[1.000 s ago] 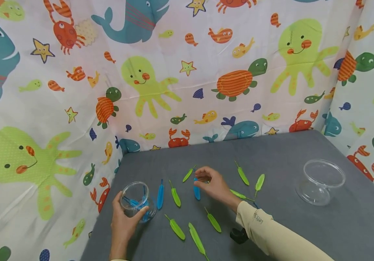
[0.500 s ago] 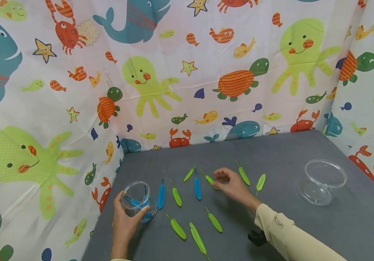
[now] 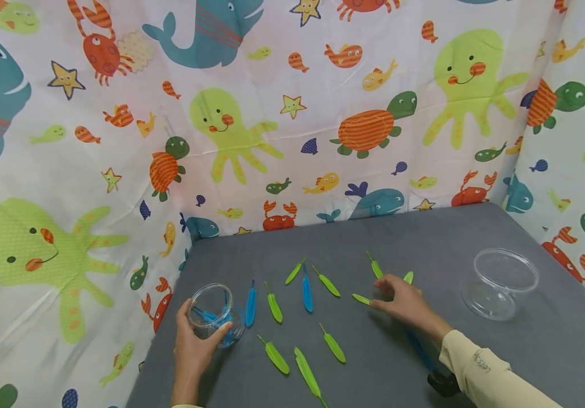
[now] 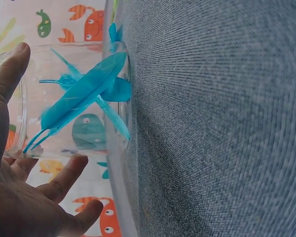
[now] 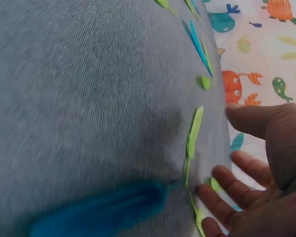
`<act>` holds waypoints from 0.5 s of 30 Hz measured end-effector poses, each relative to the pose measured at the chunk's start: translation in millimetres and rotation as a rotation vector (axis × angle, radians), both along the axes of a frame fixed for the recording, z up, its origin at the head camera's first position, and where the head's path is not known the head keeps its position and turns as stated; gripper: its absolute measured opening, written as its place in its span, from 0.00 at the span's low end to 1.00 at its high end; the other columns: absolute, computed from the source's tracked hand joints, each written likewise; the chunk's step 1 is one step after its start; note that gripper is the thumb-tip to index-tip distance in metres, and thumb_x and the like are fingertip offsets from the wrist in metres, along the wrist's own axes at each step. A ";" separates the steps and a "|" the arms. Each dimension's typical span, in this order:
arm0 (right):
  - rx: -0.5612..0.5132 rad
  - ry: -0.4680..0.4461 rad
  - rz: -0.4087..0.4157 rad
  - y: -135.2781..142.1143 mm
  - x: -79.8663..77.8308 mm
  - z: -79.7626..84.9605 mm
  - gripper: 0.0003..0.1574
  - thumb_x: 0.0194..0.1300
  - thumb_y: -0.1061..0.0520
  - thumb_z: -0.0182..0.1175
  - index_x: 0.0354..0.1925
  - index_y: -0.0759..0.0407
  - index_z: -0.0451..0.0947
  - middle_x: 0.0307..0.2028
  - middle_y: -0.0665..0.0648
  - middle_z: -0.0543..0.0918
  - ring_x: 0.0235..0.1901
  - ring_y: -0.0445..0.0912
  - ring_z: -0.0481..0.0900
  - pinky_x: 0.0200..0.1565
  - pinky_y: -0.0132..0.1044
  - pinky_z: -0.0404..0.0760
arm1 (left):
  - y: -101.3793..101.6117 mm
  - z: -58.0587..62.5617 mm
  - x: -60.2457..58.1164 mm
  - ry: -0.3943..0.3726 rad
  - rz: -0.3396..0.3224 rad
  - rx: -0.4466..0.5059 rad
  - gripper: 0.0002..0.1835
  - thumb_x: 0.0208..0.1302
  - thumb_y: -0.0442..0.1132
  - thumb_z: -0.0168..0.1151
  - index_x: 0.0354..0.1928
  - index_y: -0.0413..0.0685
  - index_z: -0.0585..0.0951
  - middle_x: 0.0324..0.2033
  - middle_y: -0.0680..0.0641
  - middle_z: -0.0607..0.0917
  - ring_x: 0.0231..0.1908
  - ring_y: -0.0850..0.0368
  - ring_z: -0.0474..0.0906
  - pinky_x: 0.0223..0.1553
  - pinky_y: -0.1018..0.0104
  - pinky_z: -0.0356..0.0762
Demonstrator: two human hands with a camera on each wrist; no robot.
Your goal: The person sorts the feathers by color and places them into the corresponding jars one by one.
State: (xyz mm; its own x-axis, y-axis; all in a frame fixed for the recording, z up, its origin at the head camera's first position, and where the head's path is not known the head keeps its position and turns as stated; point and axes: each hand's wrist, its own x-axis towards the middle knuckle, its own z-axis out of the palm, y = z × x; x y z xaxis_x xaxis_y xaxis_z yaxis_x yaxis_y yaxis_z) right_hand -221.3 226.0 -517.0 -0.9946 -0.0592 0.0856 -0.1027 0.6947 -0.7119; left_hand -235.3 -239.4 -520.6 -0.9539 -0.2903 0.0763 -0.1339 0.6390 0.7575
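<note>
My left hand [image 3: 192, 345] grips a clear plastic jar [image 3: 237, 321] at the table's left side, thumb and fingers around its wall. Several blue feathers [image 4: 84, 94] stand crossed inside it. My right hand [image 3: 408, 306] hovers above the table with bent, spread fingers and nothing between them. Just beyond its fingertips lies a green feather [image 3: 361, 298], partly hidden by the hand in the head view. A blue feather [image 5: 103, 207] lies under the right forearm. Two more blue feathers lie loose: one beside the jar [image 3: 251, 306], another blue feather [image 3: 307, 292] mid-table.
Several green feathers, such as this green feather [image 3: 306, 371] at the front, lie scattered over the grey table [image 3: 425, 238]. A second clear container [image 3: 493, 292] stands on the right. A curtain [image 3: 272, 141] printed with sea animals encloses the back and sides.
My right hand has moved rightward from above the middle blue feather, uncovering it and a green feather, and now hovers by another green feather. The left hand and jar stay put.
</note>
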 end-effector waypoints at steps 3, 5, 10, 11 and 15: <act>0.069 0.009 0.021 7.2 5.1 1.1 0.30 0.59 0.48 0.74 0.54 0.62 0.79 0.48 0.63 0.85 0.48 0.59 0.83 0.48 0.66 0.70 | -0.8 0.5 0.2 -0.006 -0.001 0.005 0.66 0.49 0.61 0.80 0.81 0.62 0.44 0.78 0.39 0.58 0.69 0.29 0.65 0.60 0.25 0.66; 0.101 0.014 0.018 10.9 8.3 0.8 0.31 0.58 0.48 0.75 0.54 0.62 0.80 0.46 0.62 0.86 0.45 0.57 0.83 0.44 0.60 0.71 | -0.9 0.6 0.2 -0.011 0.000 0.009 0.67 0.49 0.61 0.80 0.81 0.62 0.44 0.78 0.39 0.58 0.69 0.29 0.64 0.60 0.26 0.66; 0.114 0.030 -0.005 18.9 15.7 -1.6 0.30 0.56 0.47 0.76 0.52 0.61 0.80 0.43 0.59 0.86 0.41 0.53 0.82 0.40 0.52 0.68 | -0.7 0.5 0.4 -0.015 0.009 0.015 0.67 0.48 0.62 0.80 0.82 0.62 0.44 0.78 0.38 0.58 0.70 0.28 0.63 0.61 0.26 0.66; 0.115 0.034 -0.007 20.6 17.1 -2.0 0.30 0.56 0.47 0.77 0.52 0.61 0.80 0.43 0.59 0.86 0.41 0.53 0.82 0.40 0.52 0.68 | -0.6 0.3 0.4 -0.015 0.008 0.015 0.68 0.48 0.62 0.80 0.82 0.62 0.44 0.78 0.37 0.57 0.70 0.28 0.63 0.61 0.26 0.66; 0.161 0.036 -0.025 27.3 24.2 -3.1 0.29 0.53 0.48 0.78 0.49 0.60 0.81 0.40 0.56 0.86 0.39 0.51 0.82 0.40 0.54 0.69 | -0.5 0.3 0.9 -0.017 0.007 0.011 0.68 0.47 0.64 0.79 0.82 0.62 0.43 0.78 0.37 0.57 0.70 0.28 0.64 0.61 0.25 0.66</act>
State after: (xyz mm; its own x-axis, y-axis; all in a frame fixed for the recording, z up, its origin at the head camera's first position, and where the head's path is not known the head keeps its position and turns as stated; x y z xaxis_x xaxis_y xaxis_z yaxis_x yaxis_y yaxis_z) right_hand -197.1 253.3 -520.1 -0.9923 -0.0505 0.1130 -0.1077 0.8021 -0.5874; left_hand -234.4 -239.9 -520.3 -0.9530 -0.2978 0.0564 -0.1515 0.6293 0.7622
